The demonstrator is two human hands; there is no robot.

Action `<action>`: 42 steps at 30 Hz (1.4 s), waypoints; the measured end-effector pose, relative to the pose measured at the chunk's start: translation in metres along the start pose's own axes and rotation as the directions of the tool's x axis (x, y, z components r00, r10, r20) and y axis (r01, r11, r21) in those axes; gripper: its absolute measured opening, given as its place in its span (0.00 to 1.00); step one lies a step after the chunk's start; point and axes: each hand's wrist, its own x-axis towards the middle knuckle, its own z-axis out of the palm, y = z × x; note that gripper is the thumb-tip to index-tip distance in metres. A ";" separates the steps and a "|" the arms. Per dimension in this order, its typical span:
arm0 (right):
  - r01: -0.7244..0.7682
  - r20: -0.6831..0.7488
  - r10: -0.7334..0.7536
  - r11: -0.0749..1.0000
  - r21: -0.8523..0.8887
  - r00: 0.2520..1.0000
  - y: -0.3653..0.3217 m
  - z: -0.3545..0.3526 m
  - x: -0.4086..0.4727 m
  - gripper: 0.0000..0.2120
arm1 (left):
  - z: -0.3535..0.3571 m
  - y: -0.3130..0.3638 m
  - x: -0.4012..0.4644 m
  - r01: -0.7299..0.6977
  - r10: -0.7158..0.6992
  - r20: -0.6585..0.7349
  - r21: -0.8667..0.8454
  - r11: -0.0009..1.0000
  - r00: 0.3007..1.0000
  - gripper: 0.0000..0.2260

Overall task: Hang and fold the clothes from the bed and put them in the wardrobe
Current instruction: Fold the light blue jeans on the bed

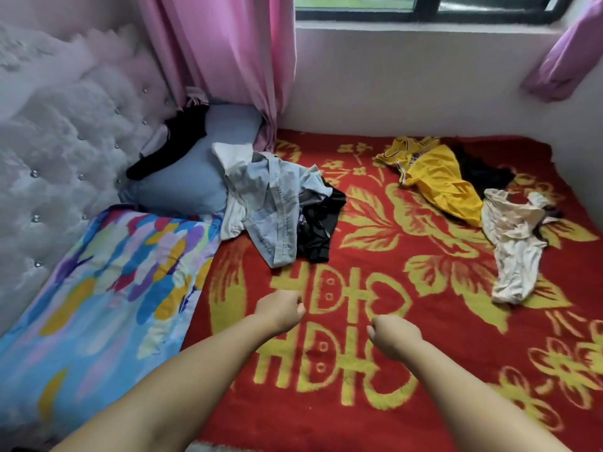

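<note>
Clothes lie scattered on the bed's red and yellow blanket (359, 402). A light blue denim garment (277, 203) is heaped over a white one (233, 216) and a black one (318, 223) near the pillows. A yellow jersey (437, 177) lies at the far right beside dark clothing (483, 171), with a cream garment (512, 246) below it. Another black garment (176, 141) drapes over the grey-blue pillow (189, 187). My left hand (282, 309) and my right hand (393, 336) hover over the blanket with fingers curled, holding nothing.
A colourful patterned pillow (98, 305) lies at the left against the tufted white headboard (58, 151). Pink curtains (228, 53) hang at the far corner, another (567, 57) at the right. A white wall (408, 83) under the window bounds the bed's far side.
</note>
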 end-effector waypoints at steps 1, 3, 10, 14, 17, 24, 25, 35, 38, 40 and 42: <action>0.023 0.022 -0.023 1.000 0.011 0.999 0.006 0.002 0.018 0.16 | 0.007 0.000 0.013 0.043 -0.043 0.015 -0.017 0.999 0.999 0.13; 0.071 0.060 -0.073 0.997 0.034 0.996 0.018 0.009 0.057 0.16 | 0.025 0.000 0.039 0.117 -0.115 0.049 -0.031 0.993 0.992 0.13; 0.169 0.150 -0.193 0.972 0.162 0.970 0.026 0.061 0.173 0.20 | 0.091 -0.009 0.122 0.207 -0.199 0.180 -0.027 0.978 0.963 0.15; 0.171 0.038 -0.178 0.975 0.140 0.983 0.017 0.100 0.231 0.22 | 0.115 -0.038 0.180 0.207 -0.211 0.164 0.042 0.977 0.964 0.15; 0.154 -0.122 -0.138 0.979 0.135 0.983 0.012 0.122 0.280 0.23 | 0.129 -0.065 0.227 0.243 -0.242 0.096 0.004 0.970 0.965 0.16; 0.214 -0.301 -0.180 0.973 0.083 0.937 0.013 0.191 0.325 0.25 | 0.162 -0.116 0.309 0.209 -0.191 -0.155 0.107 0.972 0.969 0.33; 0.213 -0.351 -0.176 0.975 0.069 0.920 0.013 0.197 0.327 0.26 | 0.165 -0.119 0.323 0.208 -0.193 -0.136 0.105 0.972 0.972 0.34; 0.196 -0.462 -0.163 0.980 0.025 0.872 0.010 0.207 0.337 0.30 | 0.144 -0.140 0.379 0.257 -0.265 -0.325 -0.066 0.964 0.908 0.13; 0.185 -0.436 -0.151 0.982 0.036 0.887 0.012 0.206 0.338 0.30 | 0.132 -0.134 0.352 0.291 -0.298 -0.294 -0.067 0.954 0.908 0.13; 0.164 -0.323 -0.149 0.986 0.018 0.935 0.015 0.204 0.336 0.31 | 0.133 -0.124 0.313 0.297 -0.311 -0.246 -0.094 0.950 0.918 0.13; 0.149 -0.166 -0.149 0.989 -0.011 0.975 0.015 0.195 0.332 0.28 | 0.139 -0.113 0.264 0.272 -0.290 -0.176 -0.120 0.955 0.941 0.11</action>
